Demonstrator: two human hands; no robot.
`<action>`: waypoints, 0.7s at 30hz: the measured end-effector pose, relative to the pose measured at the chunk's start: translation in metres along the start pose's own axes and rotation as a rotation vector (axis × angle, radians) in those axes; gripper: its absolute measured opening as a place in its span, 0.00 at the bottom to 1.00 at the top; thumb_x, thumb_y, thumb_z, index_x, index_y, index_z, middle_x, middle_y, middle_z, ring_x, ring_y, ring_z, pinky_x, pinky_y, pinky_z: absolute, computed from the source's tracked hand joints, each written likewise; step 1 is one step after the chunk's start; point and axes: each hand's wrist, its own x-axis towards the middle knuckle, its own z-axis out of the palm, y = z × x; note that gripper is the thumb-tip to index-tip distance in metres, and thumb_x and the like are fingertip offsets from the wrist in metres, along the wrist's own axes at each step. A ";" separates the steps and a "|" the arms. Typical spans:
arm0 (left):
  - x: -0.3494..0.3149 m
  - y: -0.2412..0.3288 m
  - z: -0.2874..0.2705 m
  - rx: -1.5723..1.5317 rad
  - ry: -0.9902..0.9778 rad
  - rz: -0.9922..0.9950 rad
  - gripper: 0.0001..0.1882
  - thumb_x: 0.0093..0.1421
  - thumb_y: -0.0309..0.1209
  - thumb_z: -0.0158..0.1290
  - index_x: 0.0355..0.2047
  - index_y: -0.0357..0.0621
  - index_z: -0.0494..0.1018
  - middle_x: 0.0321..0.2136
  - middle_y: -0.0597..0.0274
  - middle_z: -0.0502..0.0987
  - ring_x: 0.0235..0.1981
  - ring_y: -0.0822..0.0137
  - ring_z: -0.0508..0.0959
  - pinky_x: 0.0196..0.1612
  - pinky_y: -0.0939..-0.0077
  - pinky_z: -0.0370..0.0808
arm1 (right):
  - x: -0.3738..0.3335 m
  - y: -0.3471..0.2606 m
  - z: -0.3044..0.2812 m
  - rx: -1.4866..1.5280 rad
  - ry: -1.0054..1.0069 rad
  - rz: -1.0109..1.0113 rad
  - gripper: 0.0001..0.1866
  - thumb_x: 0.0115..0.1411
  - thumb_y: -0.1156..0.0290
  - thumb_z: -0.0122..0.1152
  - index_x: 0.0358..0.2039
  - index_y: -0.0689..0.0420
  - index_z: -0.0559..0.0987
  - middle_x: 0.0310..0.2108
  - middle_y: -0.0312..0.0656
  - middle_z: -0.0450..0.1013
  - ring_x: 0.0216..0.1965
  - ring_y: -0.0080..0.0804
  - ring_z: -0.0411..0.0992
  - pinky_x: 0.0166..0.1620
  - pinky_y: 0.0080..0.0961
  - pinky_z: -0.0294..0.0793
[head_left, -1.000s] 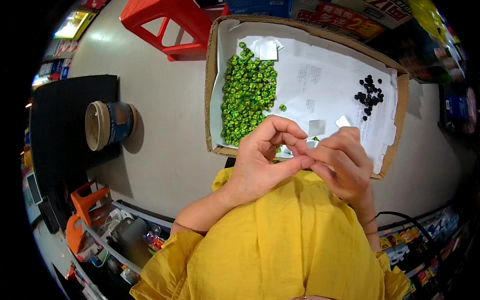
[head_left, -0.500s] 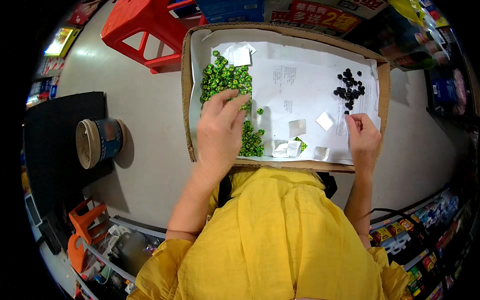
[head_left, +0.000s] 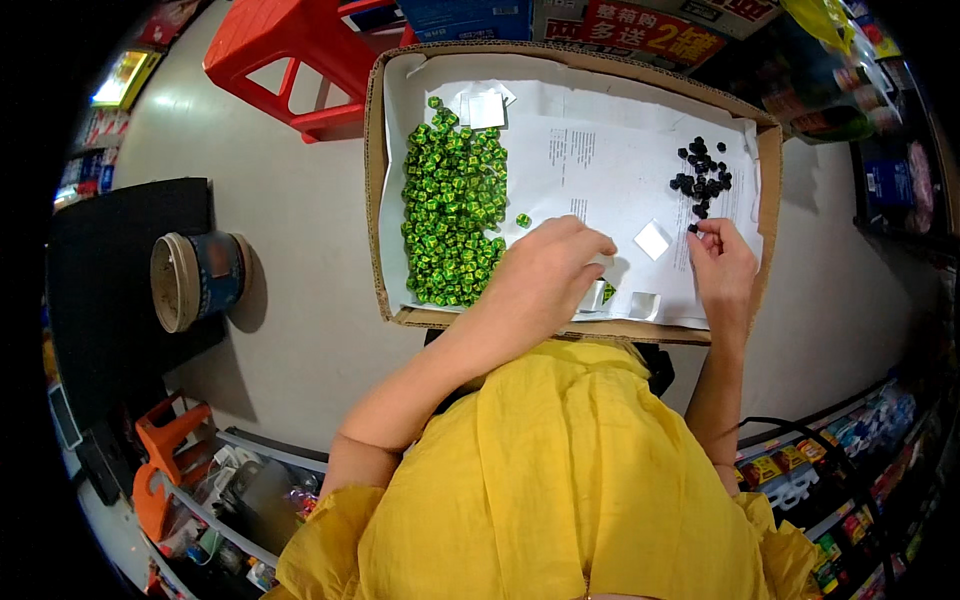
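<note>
A shallow cardboard box (head_left: pixel 374 200) lined with printed white paper (head_left: pixel 600 130) lies before me. Many small green-and-yellow faceted pieces (head_left: pixel 450 190) are heaped along its left side. Small black pieces (head_left: pixel 703 180) form a looser group at the right. Over the middle near edge is my left hand (head_left: pixel 550 275), its thumb and forefinger closed around a small pale square (head_left: pixel 606 261), mostly hidden. My right hand (head_left: pixel 724 265) pinches a small black piece (head_left: pixel 693 229) at its fingertips, just below the black group. White squares lie nearby, one (head_left: pixel 653 240) between the hands, another (head_left: pixel 646 304) near the front edge.
More white squares (head_left: pixel 487 110) rest at the box's far left. A red plastic stool (head_left: pixel 290 60) stands beyond the far left corner. A tub (head_left: pixel 200 280) lies on its side to the left. Bottles (head_left: pixel 835 110) and cartons (head_left: pixel 640 30) stand behind the box.
My left hand has moved right, from the green heap to the pale squares near the front edge. My right hand stays almost where it was, by the black pieces.
</note>
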 end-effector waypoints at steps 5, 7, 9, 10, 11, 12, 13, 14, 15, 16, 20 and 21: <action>0.039 -0.011 0.041 0.201 -0.079 0.080 0.07 0.48 0.22 0.53 0.30 0.40 0.72 0.27 0.56 0.71 0.29 0.54 0.73 0.32 0.65 0.70 | -0.006 -0.014 -0.003 0.196 -0.061 -0.061 0.07 0.50 0.77 0.60 0.29 0.65 0.74 0.17 0.34 0.65 0.19 0.17 0.59 0.24 0.15 0.62; 0.052 -0.015 0.057 0.280 -0.008 0.176 0.09 0.46 0.23 0.54 0.30 0.41 0.71 0.27 0.56 0.70 0.32 0.55 0.71 0.34 0.64 0.69 | -0.008 -0.016 -0.004 0.107 -0.020 -0.082 0.06 0.50 0.77 0.60 0.29 0.64 0.74 0.17 0.34 0.65 0.19 0.16 0.59 0.23 0.14 0.61; 0.059 -0.019 0.070 0.374 -0.003 0.196 0.10 0.45 0.25 0.55 0.31 0.41 0.70 0.29 0.55 0.69 0.35 0.55 0.69 0.37 0.64 0.68 | -0.011 -0.017 -0.006 0.112 -0.014 -0.073 0.06 0.49 0.77 0.61 0.29 0.64 0.75 0.17 0.34 0.65 0.19 0.16 0.59 0.23 0.14 0.61; 0.060 -0.019 0.074 0.451 0.007 0.178 0.11 0.44 0.25 0.56 0.30 0.41 0.70 0.29 0.55 0.69 0.36 0.55 0.69 0.37 0.64 0.68 | -0.012 -0.016 -0.007 0.116 -0.013 -0.063 0.06 0.49 0.77 0.61 0.28 0.64 0.75 0.17 0.34 0.65 0.18 0.16 0.59 0.23 0.14 0.61; 0.061 -0.020 0.076 0.528 0.019 0.158 0.11 0.43 0.26 0.56 0.29 0.41 0.70 0.29 0.56 0.69 0.36 0.56 0.68 0.38 0.64 0.68 | -0.012 -0.016 -0.007 0.118 -0.012 -0.064 0.06 0.49 0.77 0.61 0.28 0.64 0.75 0.17 0.34 0.65 0.18 0.16 0.59 0.23 0.14 0.61; 0.062 -0.021 0.076 0.527 0.013 0.162 0.11 0.43 0.26 0.56 0.29 0.41 0.70 0.29 0.56 0.69 0.36 0.56 0.68 0.38 0.64 0.68 | -0.014 -0.015 -0.008 0.104 -0.002 -0.067 0.06 0.49 0.78 0.61 0.28 0.64 0.75 0.18 0.34 0.66 0.19 0.16 0.59 0.23 0.15 0.62; 0.062 -0.023 0.075 0.450 -0.015 0.182 0.11 0.44 0.25 0.57 0.29 0.40 0.69 0.28 0.56 0.70 0.35 0.56 0.70 0.37 0.65 0.69 | -0.015 -0.014 -0.008 0.090 0.005 -0.073 0.05 0.49 0.79 0.61 0.28 0.64 0.75 0.19 0.35 0.67 0.19 0.16 0.60 0.23 0.16 0.63; 0.061 -0.026 0.072 0.373 -0.041 0.200 0.11 0.44 0.24 0.57 0.29 0.39 0.68 0.28 0.56 0.71 0.33 0.56 0.71 0.36 0.67 0.69 | -0.016 -0.013 -0.009 0.092 0.006 -0.070 0.05 0.49 0.79 0.61 0.28 0.64 0.75 0.19 0.35 0.67 0.19 0.16 0.60 0.23 0.16 0.63; 0.060 -0.023 0.067 0.373 -0.045 0.201 0.11 0.44 0.24 0.57 0.29 0.39 0.68 0.28 0.56 0.71 0.33 0.56 0.71 0.36 0.67 0.69 | -0.016 -0.012 -0.010 0.070 -0.002 -0.165 0.06 0.48 0.80 0.61 0.29 0.63 0.75 0.23 0.37 0.69 0.22 0.17 0.63 0.26 0.16 0.65; 0.058 -0.021 0.060 0.087 -0.137 0.030 0.11 0.45 0.23 0.56 0.29 0.39 0.68 0.26 0.58 0.71 0.30 0.60 0.72 0.33 0.71 0.70 | -0.016 -0.011 -0.011 0.049 -0.011 -0.261 0.07 0.48 0.81 0.61 0.29 0.63 0.75 0.27 0.39 0.71 0.25 0.18 0.65 0.29 0.16 0.67; 0.043 -0.004 0.029 -0.415 -0.199 -0.267 0.11 0.49 0.21 0.55 0.33 0.37 0.68 0.23 0.65 0.71 0.23 0.74 0.72 0.28 0.82 0.69 | -0.018 -0.018 -0.010 0.434 -0.137 -0.290 0.10 0.47 0.83 0.61 0.32 0.64 0.74 0.36 0.43 0.70 0.35 0.22 0.68 0.37 0.19 0.68; 0.037 -0.005 0.026 -0.414 -0.195 -0.275 0.11 0.49 0.21 0.55 0.33 0.37 0.68 0.23 0.65 0.71 0.23 0.74 0.72 0.28 0.82 0.69 | -0.020 -0.022 -0.007 0.583 -0.236 -0.251 0.10 0.47 0.83 0.61 0.33 0.64 0.74 0.37 0.44 0.70 0.38 0.24 0.67 0.39 0.20 0.68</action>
